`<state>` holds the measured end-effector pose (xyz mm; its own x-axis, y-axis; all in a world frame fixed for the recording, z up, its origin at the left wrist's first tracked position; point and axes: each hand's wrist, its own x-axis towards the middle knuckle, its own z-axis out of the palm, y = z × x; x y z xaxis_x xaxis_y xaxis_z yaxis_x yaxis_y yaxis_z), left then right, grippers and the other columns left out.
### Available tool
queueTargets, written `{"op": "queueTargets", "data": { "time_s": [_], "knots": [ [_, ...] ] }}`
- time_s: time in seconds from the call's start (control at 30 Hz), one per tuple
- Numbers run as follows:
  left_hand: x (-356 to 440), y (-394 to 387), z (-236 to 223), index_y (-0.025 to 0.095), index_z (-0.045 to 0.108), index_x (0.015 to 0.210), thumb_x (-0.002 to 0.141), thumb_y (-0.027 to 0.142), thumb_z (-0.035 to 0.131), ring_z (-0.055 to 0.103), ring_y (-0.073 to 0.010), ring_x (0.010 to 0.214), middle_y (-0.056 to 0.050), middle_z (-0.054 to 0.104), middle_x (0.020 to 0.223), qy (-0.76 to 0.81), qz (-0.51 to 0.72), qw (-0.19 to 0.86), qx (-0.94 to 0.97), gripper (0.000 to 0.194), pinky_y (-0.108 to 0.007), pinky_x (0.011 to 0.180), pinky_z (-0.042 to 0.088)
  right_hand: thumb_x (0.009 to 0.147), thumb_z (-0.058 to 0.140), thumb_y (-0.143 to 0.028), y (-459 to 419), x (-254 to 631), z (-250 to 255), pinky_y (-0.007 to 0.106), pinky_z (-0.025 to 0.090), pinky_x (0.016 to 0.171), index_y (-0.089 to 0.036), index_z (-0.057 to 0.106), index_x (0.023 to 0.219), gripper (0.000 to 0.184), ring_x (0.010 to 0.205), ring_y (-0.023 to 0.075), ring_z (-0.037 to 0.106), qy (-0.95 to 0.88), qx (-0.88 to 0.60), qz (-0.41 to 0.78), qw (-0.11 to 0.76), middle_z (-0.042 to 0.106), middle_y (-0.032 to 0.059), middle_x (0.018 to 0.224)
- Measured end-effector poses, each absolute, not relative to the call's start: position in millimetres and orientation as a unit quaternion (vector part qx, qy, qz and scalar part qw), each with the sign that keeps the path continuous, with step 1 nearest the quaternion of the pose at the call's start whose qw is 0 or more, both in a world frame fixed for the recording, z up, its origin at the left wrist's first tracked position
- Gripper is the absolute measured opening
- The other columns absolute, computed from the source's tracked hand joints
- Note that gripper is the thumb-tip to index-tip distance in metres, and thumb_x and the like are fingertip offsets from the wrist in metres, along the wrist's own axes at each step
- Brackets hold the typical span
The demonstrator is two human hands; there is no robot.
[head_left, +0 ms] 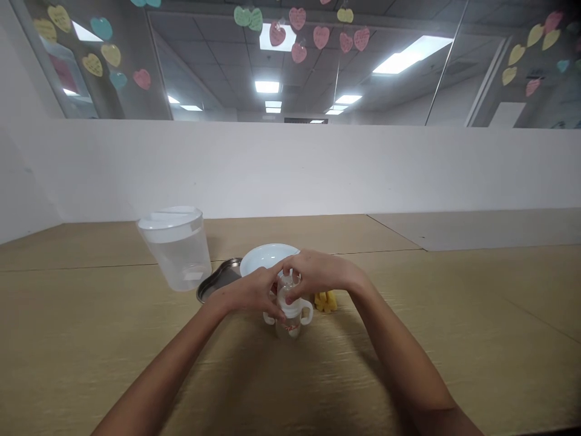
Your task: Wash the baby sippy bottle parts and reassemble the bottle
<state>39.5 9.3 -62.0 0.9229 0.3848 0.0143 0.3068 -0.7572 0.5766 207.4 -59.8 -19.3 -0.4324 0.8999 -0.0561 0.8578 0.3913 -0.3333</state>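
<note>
A clear baby bottle (290, 324) with two white side handles stands upright on the table in front of me. My left hand (254, 292) is closed around the bottle's left side, thumb near the white collar. From the right, my right hand (315, 272) curls over the top, its thumb and fingers around the bottle's clear domed cap (283, 297). The fingers partly cover the cap and collar. Whether the cap sits fully on the collar is hard to tell. Red marks show on the lower bottle wall.
Behind my hands stand a white bowl (258, 257) and a kidney-shaped metal tray (206, 293). A translucent lidded bucket (181, 257) is at the left. A yellow sponge-like thing (325, 301) lies right of the bottle. A white wall (295, 169) rises behind the table.
</note>
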Motion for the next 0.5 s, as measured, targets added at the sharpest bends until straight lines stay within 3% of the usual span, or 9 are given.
{"op": "queueTargets", "data": {
  "time_s": [0.17,0.4,0.5],
  "knots": [
    [39,9,-61,0.024,0.028,0.135,0.055,0.035,0.077,0.054,-0.0174,0.072,0.002,0.059,0.080,0.194,0.067,0.281,0.937,0.094,-0.024,0.061,0.039,0.068,0.065,-0.034,-60,207,-18,0.022,0.036,0.059,-0.020,0.066,0.102,0.037,0.069,0.0126,0.054,-0.844,-0.504,0.168,0.071,0.065,0.0012,0.082],
    [39,13,-63,0.025,0.042,0.126,0.054,0.036,0.078,0.057,-0.0217,0.089,-0.003,0.061,0.102,0.175,0.077,0.292,0.937,0.082,-0.028,0.073,0.043,0.067,0.067,-0.021,-74,213,-4,0.022,0.038,0.059,-0.020,0.062,0.103,0.036,0.073,0.0132,0.055,-0.860,-0.475,0.158,0.099,0.064,0.0004,0.085],
    [39,14,-65,0.024,0.030,0.135,0.055,0.034,0.078,0.058,-0.0225,0.090,-0.005,0.063,0.102,0.173,0.066,0.326,0.927,0.095,-0.031,0.076,0.044,0.067,0.066,-0.023,-83,227,3,0.025,0.041,0.064,-0.019,0.057,0.101,0.035,0.079,0.0146,0.055,-0.840,-0.499,0.139,0.161,0.060,0.0038,0.097]
  ]
}}
